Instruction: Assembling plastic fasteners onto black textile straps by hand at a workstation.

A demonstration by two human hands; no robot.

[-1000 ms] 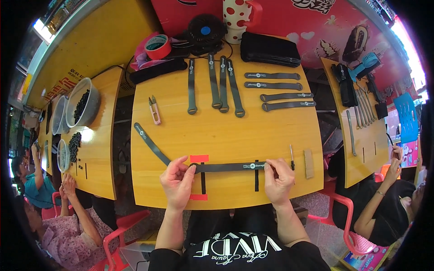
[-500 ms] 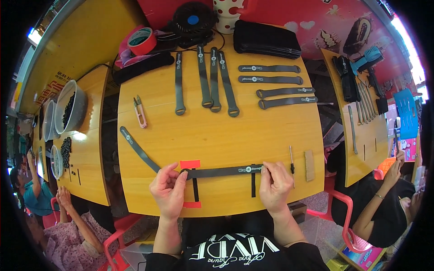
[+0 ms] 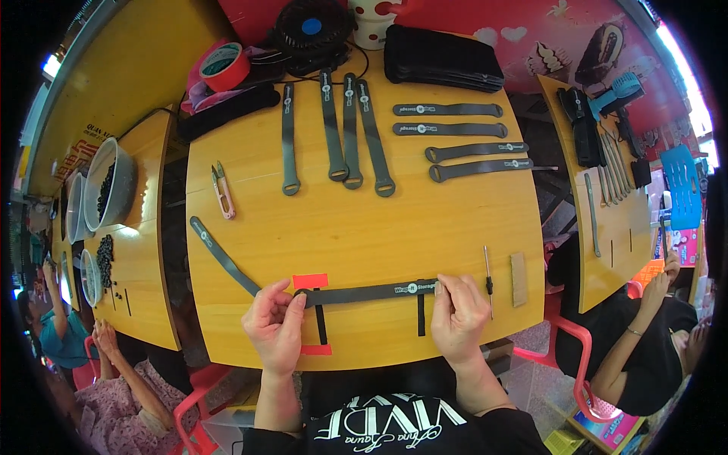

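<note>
A dark grey strap (image 3: 364, 294) with white print stretches level across the near part of the table. My left hand (image 3: 274, 326) pinches its left end between thumb and fingers; the left tip is partly covered. At the other end, my right hand (image 3: 459, 317) grips the strap just past the print. Beneath it, red tape pieces (image 3: 310, 280) and two black lines (image 3: 421, 315) mark the tabletop. A second grey strap (image 3: 221, 254) lies slanted at the left, its lower end hidden behind my left hand.
Several grey straps (image 3: 288, 140) lie farther back. A black stack (image 3: 444, 57), fan (image 3: 311, 30) and red tape roll (image 3: 225, 68) stand at the far edge. Pink-handled snips (image 3: 223, 191) rest left; a thin pointed tool (image 3: 489, 284) and cardboard strip (image 3: 519, 279) right. Co-workers sit both sides.
The whole view has shifted slightly, with the table appearing a little farther left. Both hands keep their hold on the strap, which stays over the same marks.
</note>
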